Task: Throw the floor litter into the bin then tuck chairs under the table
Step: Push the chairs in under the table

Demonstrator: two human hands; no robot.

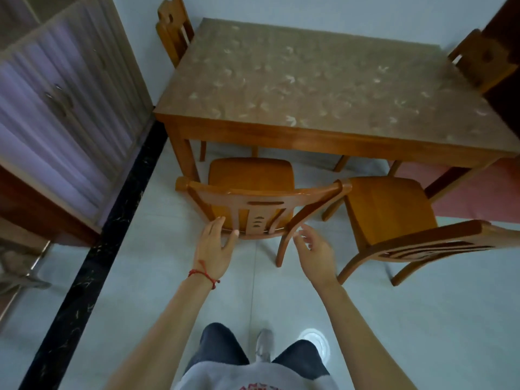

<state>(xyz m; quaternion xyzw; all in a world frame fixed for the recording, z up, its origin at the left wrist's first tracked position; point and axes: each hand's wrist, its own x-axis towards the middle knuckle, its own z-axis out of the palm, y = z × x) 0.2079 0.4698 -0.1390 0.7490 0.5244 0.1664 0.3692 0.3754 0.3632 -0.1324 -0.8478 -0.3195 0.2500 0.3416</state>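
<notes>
A wooden table (323,136) with a patterned brown top stands ahead. In front of it a wooden chair (250,173) faces the table, its seat partly under the edge and its backrest toward me. My left hand (215,249) is open with fingertips touching the lower rail of that backrest. My right hand (313,250) is open just beside the chair's right back leg, not clearly touching it. A second chair (391,212) stands to the right, pulled out and angled. No litter or bin is in view.
Two more chairs sit at the table's far left (173,32) and far right (478,60). A cabinet (64,108) with pale doors stands on the left beyond a black floor strip (109,235). My legs and shoes are at the bottom.
</notes>
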